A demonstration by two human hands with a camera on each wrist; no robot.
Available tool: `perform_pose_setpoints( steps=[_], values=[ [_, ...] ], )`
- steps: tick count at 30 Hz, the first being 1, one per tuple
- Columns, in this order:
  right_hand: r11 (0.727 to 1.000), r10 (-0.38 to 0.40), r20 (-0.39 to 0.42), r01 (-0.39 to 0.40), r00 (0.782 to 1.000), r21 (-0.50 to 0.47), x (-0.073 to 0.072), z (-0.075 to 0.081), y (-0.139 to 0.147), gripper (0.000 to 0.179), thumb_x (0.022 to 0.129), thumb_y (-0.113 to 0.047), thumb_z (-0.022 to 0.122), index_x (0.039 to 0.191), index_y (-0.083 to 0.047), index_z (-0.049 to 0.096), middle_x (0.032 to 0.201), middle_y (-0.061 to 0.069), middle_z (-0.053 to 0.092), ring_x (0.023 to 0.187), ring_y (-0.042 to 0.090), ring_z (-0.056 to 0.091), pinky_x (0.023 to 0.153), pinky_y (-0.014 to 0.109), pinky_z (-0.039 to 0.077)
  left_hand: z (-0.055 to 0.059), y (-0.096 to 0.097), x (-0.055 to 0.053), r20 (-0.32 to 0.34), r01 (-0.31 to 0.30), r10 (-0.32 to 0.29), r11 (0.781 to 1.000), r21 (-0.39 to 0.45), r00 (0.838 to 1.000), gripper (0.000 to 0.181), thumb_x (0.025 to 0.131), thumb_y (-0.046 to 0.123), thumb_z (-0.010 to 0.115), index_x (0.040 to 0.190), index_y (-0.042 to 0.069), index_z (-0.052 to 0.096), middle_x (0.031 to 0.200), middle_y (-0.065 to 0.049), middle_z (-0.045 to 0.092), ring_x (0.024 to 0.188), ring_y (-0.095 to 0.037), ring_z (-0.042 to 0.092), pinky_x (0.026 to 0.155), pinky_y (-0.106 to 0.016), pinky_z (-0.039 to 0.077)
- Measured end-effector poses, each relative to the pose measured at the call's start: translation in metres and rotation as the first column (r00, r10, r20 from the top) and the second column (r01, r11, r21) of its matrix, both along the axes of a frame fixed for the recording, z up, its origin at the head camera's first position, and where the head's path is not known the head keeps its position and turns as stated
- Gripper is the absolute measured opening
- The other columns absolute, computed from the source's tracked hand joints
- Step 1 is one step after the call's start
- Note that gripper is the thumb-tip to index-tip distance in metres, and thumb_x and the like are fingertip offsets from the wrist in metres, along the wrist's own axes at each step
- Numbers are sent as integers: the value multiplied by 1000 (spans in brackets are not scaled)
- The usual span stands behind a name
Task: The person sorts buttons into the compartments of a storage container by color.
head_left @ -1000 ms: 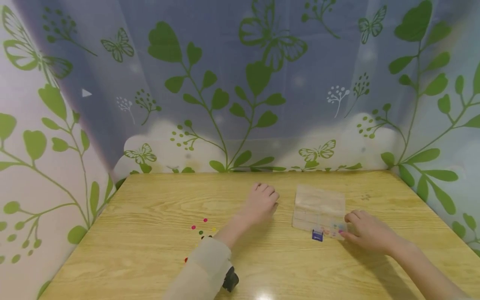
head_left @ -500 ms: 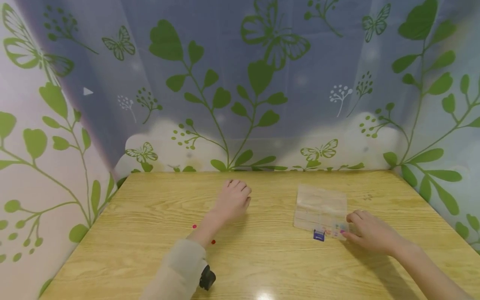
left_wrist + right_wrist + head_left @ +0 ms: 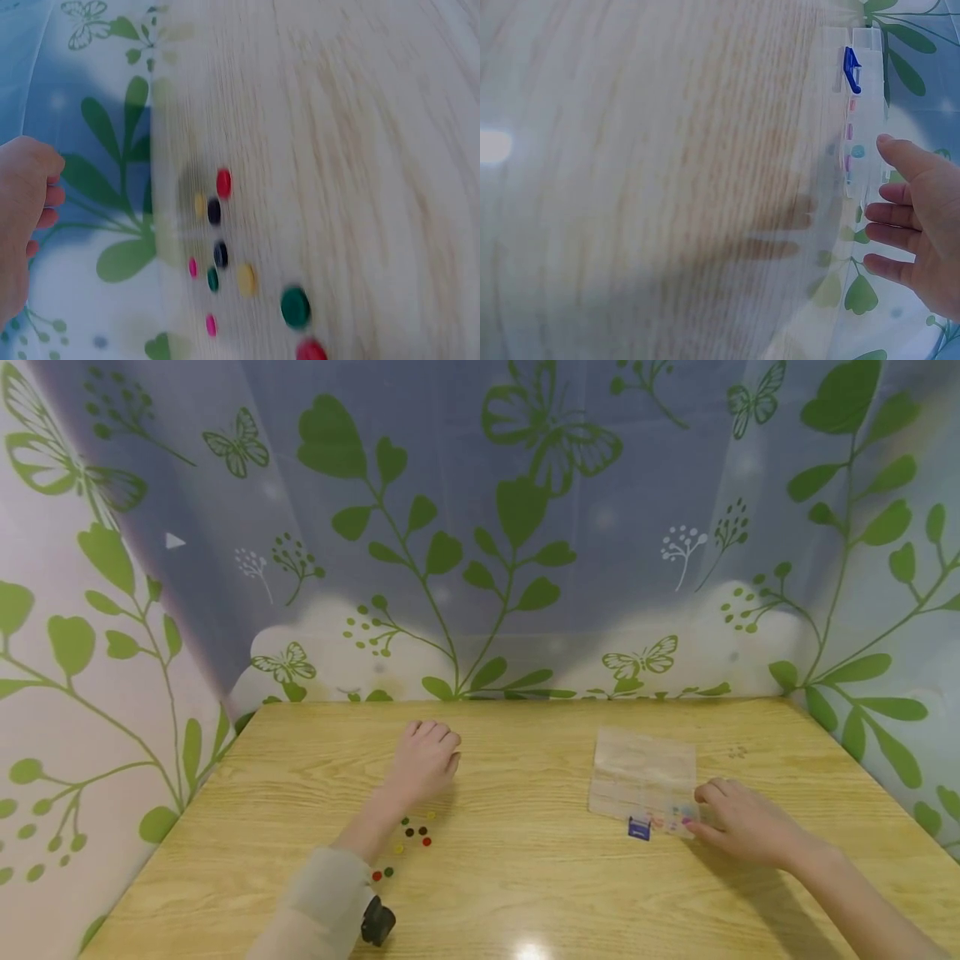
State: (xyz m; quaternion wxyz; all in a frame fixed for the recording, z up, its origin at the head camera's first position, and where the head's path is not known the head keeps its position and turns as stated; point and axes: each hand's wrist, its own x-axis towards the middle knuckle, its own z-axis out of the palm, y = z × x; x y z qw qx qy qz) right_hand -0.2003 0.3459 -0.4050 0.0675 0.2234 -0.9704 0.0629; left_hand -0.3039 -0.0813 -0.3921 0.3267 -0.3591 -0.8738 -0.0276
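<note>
My left hand [image 3: 427, 760] hovers over the left half of the table, its fingers loosely curled with nothing visible in them. Just nearer than it lie several small round discs, among them a red disc [image 3: 427, 842], a green disc [image 3: 295, 307], a yellow disc [image 3: 247, 279] and a pink disc [image 3: 211, 325]. On the right, a flat clear plastic box [image 3: 641, 772] with a blue latch [image 3: 639, 828] on its front edge contains small coloured pieces near its front right corner. My right hand [image 3: 738, 814] is at that corner, thumb close to the box and fingers relaxed.
The wood-grain table [image 3: 525, 877] meets a curtain [image 3: 465, 568] printed with leaves and butterflies at the back and both sides. A small faint mark or piece [image 3: 737, 752] lies behind the right hand. A black wrist device [image 3: 378, 921] sits at the left sleeve.
My left hand has moved left across the table, from near the box to beyond the discs, uncovering some of them. The right hand and the box have stayed in place.
</note>
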Motion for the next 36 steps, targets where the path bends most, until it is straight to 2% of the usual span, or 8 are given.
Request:
perform_pose_setpoints(
  steps=[3, 12, 22, 29, 36],
  values=[
    [1000, 3, 1, -3, 1000, 1, -1, 0, 1, 33, 83, -27, 69, 98, 0, 58, 91, 5, 57, 82, 26, 58, 70, 41, 49, 0, -10, 1, 18, -15, 15, 1000, -7, 1000, 9, 78, 11, 70, 84, 8, 65, 82, -4, 62, 81, -23, 55, 78, -38, 42],
    [1000, 6, -10, -5, 1000, 13, 0, 0, 0, 33, 82, -27, 69, 98, -1, 58, 90, 4, 57, 81, 25, 58, 69, 39, 49, -6, -34, 7, 101, -83, 95, 990, -111, 990, 10, 81, 12, 67, 89, 6, 65, 86, -6, 62, 84, -24, 55, 79, -39, 43],
    [1000, 0, 14, 0, 1000, 4, 1, 3, 0, 33, 83, -27, 68, 99, 0, 58, 90, 5, 56, 81, 24, 57, 69, 39, 48, -14, -53, 11, 119, -121, 143, 978, -172, 983, 9, 81, 14, 67, 84, 6, 65, 82, -6, 60, 82, -23, 55, 77, -38, 44],
    [1000, 2, 25, -2, 1000, 3, 0, 4, 0, 33, 84, -28, 67, 99, 0, 57, 91, 5, 56, 82, 25, 57, 69, 39, 48, -17, -56, 14, 180, -133, 177, 963, -233, 968, 11, 81, 17, 66, 84, 6, 65, 81, -4, 59, 79, -22, 53, 76, -37, 44],
    [1000, -6, 42, 5, 999, 4, 0, 4, -1, 34, 84, -28, 66, 100, 1, 57, 92, 7, 57, 83, 26, 58, 70, 41, 49, -25, -59, 18, 244, -135, 218, 938, -318, 945, 17, 86, 20, 61, 93, 5, 66, 89, -6, 61, 86, -23, 54, 80, -38, 45]
  ],
)
